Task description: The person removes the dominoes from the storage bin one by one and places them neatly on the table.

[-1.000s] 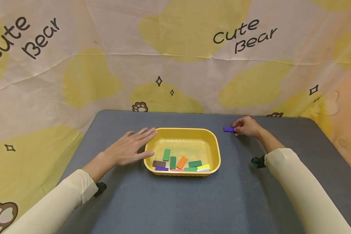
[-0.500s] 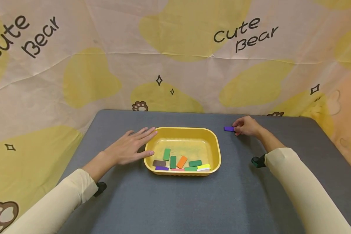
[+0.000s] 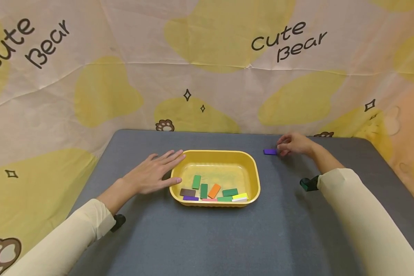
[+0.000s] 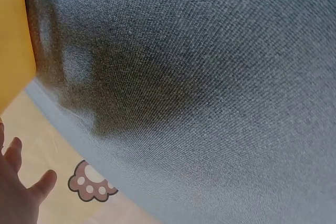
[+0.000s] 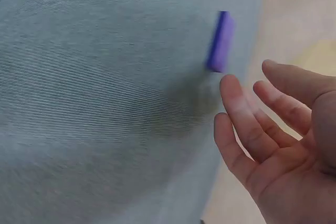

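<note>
On grey table [image 3: 207, 237], apparently partway: purple block [image 3: 270, 152] right of tub [image 3: 224, 171], other blocks [image 3: 214, 191] inside; left hand [image 3: 154, 172] spread at tub's rim, right hand [image 3: 294, 144] loose, empty.

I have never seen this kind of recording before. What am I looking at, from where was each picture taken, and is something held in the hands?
There is no machine here: these are a person's two bare hands. The wide picture comes from a camera on the head, looking forward and down; the two close ones come from cameras on the wrists, one each. On the grey table stands a yellow tub holding small flat blocks of several colours; one purple block lies outside it, to the right. The left hand is spread at the tub's left rim; I cannot tell whether it touches. The right hand is beside that purple block, its grip open. Neither hand holds anything.
</note>
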